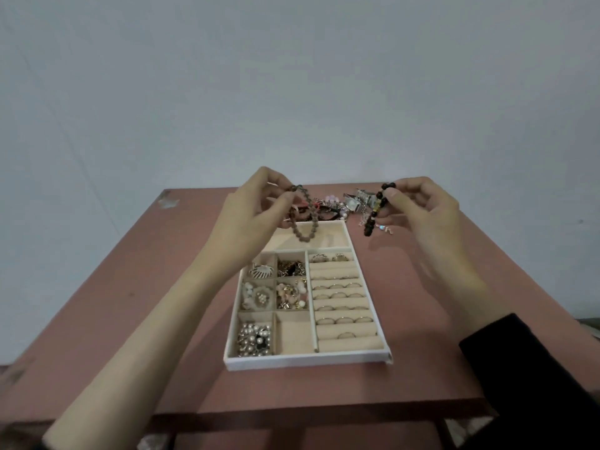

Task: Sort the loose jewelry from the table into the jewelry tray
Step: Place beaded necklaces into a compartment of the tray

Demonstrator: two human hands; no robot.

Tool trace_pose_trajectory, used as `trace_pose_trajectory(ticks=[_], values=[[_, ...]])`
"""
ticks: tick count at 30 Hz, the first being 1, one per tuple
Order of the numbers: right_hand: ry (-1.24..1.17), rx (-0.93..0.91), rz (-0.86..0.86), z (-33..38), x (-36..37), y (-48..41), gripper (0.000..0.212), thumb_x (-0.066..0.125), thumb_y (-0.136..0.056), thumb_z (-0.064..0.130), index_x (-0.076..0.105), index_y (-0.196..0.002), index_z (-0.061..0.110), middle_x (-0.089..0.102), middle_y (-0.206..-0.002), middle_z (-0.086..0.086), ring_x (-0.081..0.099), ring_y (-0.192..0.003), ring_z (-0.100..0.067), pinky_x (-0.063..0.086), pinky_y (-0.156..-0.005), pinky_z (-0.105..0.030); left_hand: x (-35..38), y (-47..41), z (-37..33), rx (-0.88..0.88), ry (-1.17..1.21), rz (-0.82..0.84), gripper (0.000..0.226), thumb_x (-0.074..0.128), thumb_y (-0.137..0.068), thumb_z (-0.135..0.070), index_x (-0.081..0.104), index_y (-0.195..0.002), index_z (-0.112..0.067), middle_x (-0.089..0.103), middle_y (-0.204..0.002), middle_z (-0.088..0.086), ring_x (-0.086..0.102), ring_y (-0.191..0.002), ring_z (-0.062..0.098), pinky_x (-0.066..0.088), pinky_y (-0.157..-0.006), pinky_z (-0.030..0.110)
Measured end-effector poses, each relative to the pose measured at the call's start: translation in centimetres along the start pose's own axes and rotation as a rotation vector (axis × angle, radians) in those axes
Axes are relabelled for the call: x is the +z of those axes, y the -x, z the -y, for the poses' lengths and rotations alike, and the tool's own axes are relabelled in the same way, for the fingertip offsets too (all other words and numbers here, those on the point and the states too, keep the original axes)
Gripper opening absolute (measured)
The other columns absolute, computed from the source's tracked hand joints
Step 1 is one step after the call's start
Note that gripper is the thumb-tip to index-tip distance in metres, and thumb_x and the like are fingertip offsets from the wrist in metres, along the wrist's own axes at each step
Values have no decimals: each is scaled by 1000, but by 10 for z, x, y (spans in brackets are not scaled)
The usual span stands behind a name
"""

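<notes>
Your left hand pinches a brown bead bracelet at its top. The loop hangs with its long axis upright, its low end over the far wide compartment of the jewelry tray. Your right hand pinches a dark bead bracelet the same way, hanging straight down just off the tray's far right corner, above the bench. The tray's long axis runs away from you, ring rolls on its right side, small filled compartments on its left. The loose jewelry pile lies just past the tray's far edge.
</notes>
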State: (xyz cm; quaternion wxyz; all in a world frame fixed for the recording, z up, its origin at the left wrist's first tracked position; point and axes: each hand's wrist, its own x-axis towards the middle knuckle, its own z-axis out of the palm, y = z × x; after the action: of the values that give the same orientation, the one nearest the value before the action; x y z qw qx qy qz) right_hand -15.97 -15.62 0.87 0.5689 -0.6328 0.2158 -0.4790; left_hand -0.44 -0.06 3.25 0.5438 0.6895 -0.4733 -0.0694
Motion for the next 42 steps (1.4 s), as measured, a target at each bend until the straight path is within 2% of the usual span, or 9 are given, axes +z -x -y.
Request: trace_pose_trajectory(ticks=[7, 10, 13, 17, 21, 26, 33, 37, 42], values=[[-187, 223, 389, 22, 35, 36, 8, 63, -78, 7, 62, -86, 8, 66, -68, 3, 63, -62, -15, 57, -65, -28, -30, 30, 18, -63, 266, -45, 7, 49, -94, -11, 53, -100, -11, 66, -104, 18, 66, -94, 26, 56, -78, 31], [-199, 284, 491, 28, 52, 46, 14, 64, -70, 9, 62, -85, 6, 65, -72, -3, 63, -65, -18, 58, -66, -29, -34, 38, 26, -88, 345, -80, 8, 48, -94, -10, 53, -100, -10, 66, -101, 17, 67, -89, 17, 56, -76, 27], [-166, 297, 554, 29, 67, 51, 13, 63, -74, 5, 62, -86, 7, 67, -71, -2, 64, -65, -16, 59, -68, -31, -36, 42, 34, -114, 493, -111, 8, 45, -94, -6, 51, -99, -9, 61, -89, 13, 67, -79, 8, 57, -73, 24], [-136, 288, 592, 28, 79, 54, 9, 62, -79, 4, 62, -87, 8, 65, -73, -2, 64, -64, -16, 59, -70, -33, -35, 43, 45, -149, 623, -133, 7, 46, -94, -6, 51, -97, -9, 56, -103, 24, 65, -84, 18, 55, -70, 24], [-147, 297, 636, 29, 82, 59, 11, 64, -74, 10, 63, -84, 9, 60, -80, -10, 62, -63, -17, 57, -62, -31, -31, 44, 51, -190, 721, -182, 7, 49, -92, -6, 54, -93, -11, 60, -107, 22, 60, -90, 24, 56, -70, 26], [-152, 336, 722, 31, 81, 67, 14, 65, -70, 11, 63, -84, 8, 61, -73, -4, 62, -65, -17, 56, -63, -29, -33, 42, 53, -181, 774, -157, 8, 47, -93, -5, 53, -93, -10, 64, -104, 15, 64, -85, 20, 55, -76, 30], [-85, 291, 748, 33, 76, 71, 14, 70, -74, 7, 62, -85, 6, 62, -69, -3, 60, -61, -16, 54, -56, -26, -34, 43, 54, -196, 787, -152, 9, 48, -92, -6, 53, -90, -13, 64, -104, 14, 65, -79, 16, 54, -71, 26], [42, 210, 700, 38, 76, 66, 7, 67, -81, 3, 63, -86, 5, 63, -77, -10, 62, -66, -23, 56, -58, -29, -35, 43, 53, -207, 796, -152, 11, 46, -93, -4, 53, -90, -12, 65, -101, 14, 64, -79, 18, 57, -71, 27], [172, 118, 553, 39, 82, 50, 7, 62, -86, 6, 63, -93, 6, 69, -84, -12, 70, -72, -27, 59, -69, -32, -36, 42, 55, -228, 790, -163, 10, 48, -93, -5, 53, -90, -12, 66, -100, 13, 66, -78, 17, 55, -80, 34]])
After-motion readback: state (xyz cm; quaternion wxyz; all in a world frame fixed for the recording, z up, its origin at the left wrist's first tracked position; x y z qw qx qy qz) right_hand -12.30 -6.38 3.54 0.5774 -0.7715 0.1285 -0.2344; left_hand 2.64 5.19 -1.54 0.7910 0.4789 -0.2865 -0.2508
